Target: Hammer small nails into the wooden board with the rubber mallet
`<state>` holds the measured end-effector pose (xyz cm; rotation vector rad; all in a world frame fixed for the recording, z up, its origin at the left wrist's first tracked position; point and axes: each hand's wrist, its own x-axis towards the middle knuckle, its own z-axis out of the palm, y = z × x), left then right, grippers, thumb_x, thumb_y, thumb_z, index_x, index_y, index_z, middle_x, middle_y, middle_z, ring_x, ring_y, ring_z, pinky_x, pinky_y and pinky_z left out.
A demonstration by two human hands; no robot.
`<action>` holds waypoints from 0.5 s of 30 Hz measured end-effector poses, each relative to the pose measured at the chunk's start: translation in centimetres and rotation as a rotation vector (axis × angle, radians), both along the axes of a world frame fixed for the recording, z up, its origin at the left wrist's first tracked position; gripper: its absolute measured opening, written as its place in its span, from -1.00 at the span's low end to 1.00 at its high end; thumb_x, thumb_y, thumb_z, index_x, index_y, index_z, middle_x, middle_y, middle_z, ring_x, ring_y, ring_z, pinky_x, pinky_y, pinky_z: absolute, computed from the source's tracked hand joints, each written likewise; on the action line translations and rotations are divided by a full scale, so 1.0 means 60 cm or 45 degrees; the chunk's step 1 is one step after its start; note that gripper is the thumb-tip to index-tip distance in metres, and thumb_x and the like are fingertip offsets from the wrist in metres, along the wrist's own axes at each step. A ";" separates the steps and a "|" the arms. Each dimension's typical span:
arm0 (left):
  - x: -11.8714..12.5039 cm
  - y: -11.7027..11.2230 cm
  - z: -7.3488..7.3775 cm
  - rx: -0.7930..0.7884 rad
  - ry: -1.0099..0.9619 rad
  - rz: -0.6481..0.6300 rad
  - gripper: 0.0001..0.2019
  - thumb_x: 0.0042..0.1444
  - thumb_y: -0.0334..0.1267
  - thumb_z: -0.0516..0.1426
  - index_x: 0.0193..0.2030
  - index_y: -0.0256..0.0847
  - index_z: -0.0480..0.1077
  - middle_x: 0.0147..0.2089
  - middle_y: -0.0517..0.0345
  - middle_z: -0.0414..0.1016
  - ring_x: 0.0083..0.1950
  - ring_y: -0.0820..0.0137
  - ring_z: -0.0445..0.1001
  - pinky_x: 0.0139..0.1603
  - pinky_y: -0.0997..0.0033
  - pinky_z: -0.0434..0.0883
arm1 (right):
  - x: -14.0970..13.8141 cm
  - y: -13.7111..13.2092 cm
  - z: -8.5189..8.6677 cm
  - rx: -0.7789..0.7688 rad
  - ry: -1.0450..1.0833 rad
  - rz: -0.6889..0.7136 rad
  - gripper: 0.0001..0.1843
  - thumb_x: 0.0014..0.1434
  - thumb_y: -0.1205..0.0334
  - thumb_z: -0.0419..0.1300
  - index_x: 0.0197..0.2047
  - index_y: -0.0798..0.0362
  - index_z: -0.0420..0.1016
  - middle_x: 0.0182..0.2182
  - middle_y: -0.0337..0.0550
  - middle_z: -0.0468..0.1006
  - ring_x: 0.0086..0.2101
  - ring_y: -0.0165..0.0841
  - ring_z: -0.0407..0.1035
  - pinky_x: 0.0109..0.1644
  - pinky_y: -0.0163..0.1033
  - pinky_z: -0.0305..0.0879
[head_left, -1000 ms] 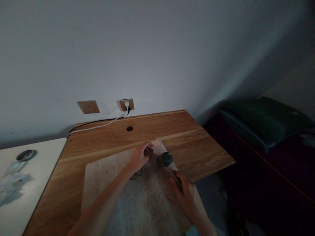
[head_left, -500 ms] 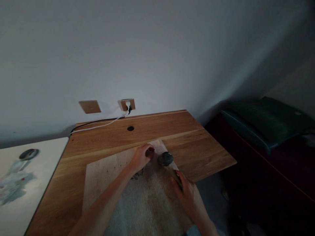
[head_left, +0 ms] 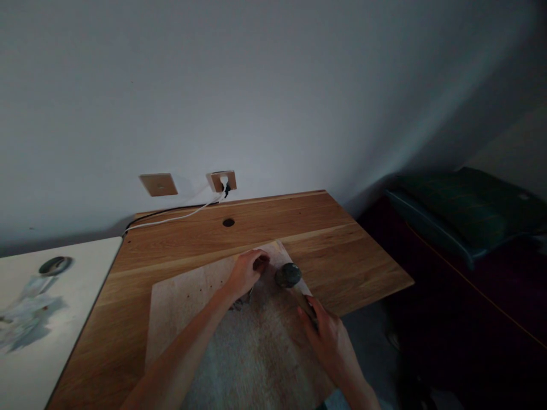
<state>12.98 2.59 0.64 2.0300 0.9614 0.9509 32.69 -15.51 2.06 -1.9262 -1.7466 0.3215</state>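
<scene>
My right hand (head_left: 329, 336) is wrapped round the wooden handle of a mallet (head_left: 288, 275). Its dark, rounded head hovers over or rests on the right edge of a pale wooden board (head_left: 179, 324); which one I cannot tell. Just left of the head, my left hand (head_left: 248, 269) is closed above the board's far right part, fingertips curled together. Whatever they pinch is too small and dark to make out. Beside the left wrist lies a little heap of thin dark metallic pieces (head_left: 241, 302), partly hidden by it. Several small dark dots run in a row across the board's left side.
Beneath the board is a brown wooden tabletop (head_left: 342, 245) with a round cable hole (head_left: 228, 222). A white table (head_left: 98, 262) at left bears a roll of tape (head_left: 55, 265) and crumpled plastic (head_left: 29, 313). Cords run to a wall socket (head_left: 224, 181). A green cushion (head_left: 465, 210) sits at right.
The whole view has shifted slightly, so everything sits a little further right. Both hands and the mallet stay almost where they were; the left fingers have turned slightly.
</scene>
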 end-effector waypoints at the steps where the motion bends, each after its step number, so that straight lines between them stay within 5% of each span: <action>1: 0.000 -0.001 0.001 -0.002 0.000 -0.004 -0.76 0.13 -0.54 0.17 -0.15 -0.15 0.53 -0.16 0.11 0.65 -0.14 0.32 0.60 -0.02 0.29 0.51 | -0.001 -0.001 -0.001 -0.012 0.010 -0.002 -0.62 0.45 0.05 -0.04 0.08 0.04 0.47 -0.19 0.00 0.71 -0.25 -0.13 0.64 -0.24 -0.16 0.49; 7: 0.004 -0.007 0.006 0.004 0.006 -0.070 -0.78 0.12 -0.54 0.17 -0.18 -0.17 0.51 -0.21 0.13 0.64 -0.19 0.34 0.59 -0.08 0.34 0.50 | -0.007 -0.015 -0.004 -0.017 0.113 -0.007 -0.59 0.43 0.01 -0.04 0.07 0.06 0.49 -0.15 0.04 0.71 -0.18 -0.13 0.64 -0.16 -0.18 0.49; 15: 0.014 -0.010 0.000 -0.020 -0.004 -0.108 -0.77 0.14 -0.55 0.15 -0.16 -0.17 0.52 -0.17 0.11 0.65 -0.14 0.32 0.60 -0.05 0.35 0.49 | -0.001 -0.029 0.003 -0.262 0.273 -0.134 -0.48 0.36 -0.10 -0.04 0.09 0.07 0.54 -0.23 0.03 0.73 -0.22 -0.12 0.65 -0.23 -0.22 0.47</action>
